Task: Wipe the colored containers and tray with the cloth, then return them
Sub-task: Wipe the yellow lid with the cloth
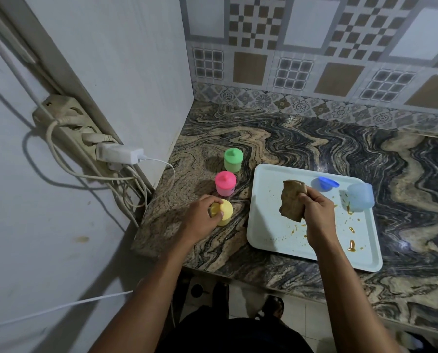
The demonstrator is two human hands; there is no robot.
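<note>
Grips the yellow container [226, 212] with the left hand [202, 218], on the counter [289, 138]; holds the cloth [291, 203] in the right hand [316, 212] over the tray [266, 225], near, off to the container's right

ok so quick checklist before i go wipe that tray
1. Cloth gripped in the right hand: ok
2. Yellow container upright on the counter, left hand holding it: ok
3. Green container and pink container off the tray, lids on: ok
4. Tray emptied: not ok, blue container and its loose lid are on it
5. Tray clean: not ok, brown spills
6. Other containers wiped: cannot tell
</note>
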